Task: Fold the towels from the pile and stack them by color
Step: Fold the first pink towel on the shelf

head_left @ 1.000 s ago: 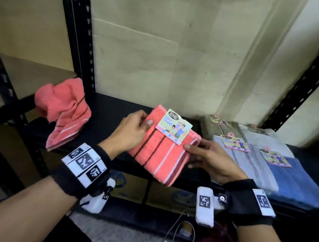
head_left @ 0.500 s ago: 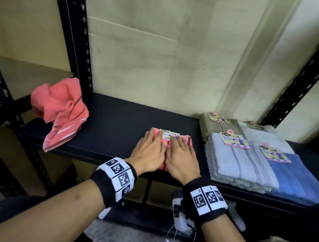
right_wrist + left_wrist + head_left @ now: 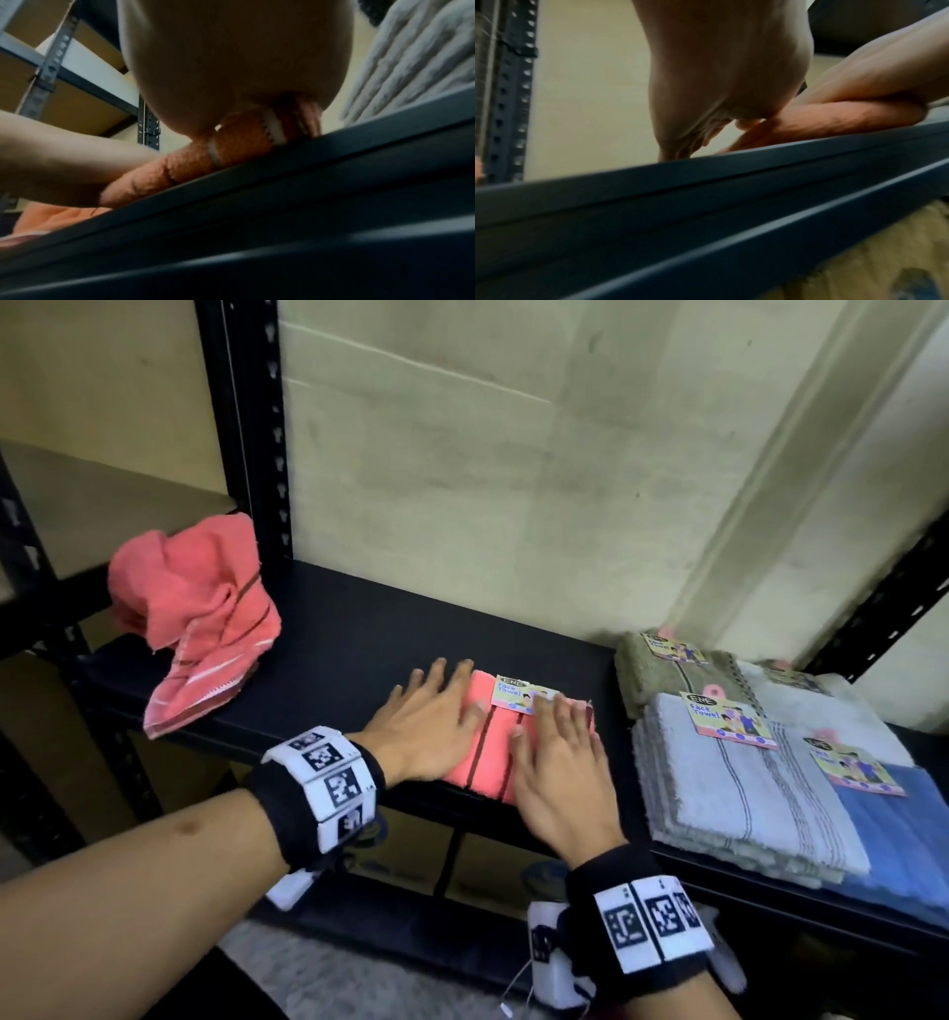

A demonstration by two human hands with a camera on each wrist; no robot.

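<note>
Straight, spread fingers (image 3: 557, 711) of the right hand (image 3: 560, 773) are pressed flat on the folded coral-pink striped terry towel (image 3: 485, 757), nothing being grasped; the left hand (image 3: 426, 731) is laid flat, fingers extended, over its left edge. The towel is set on the black metal shelf (image 3: 349, 649), just left of the folded grey, olive, white and blue towels (image 3: 744, 793). Smoothing appears to be the step in hand. Next, the crumpled coral-pink towel (image 3: 200, 613) at the shelf's left end would need to be fetched and folded.

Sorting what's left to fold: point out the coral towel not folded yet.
The crumpled coral striped towel at the shelf's left end, untouched; the other coral towel lies folded flat under both hands.
</note>
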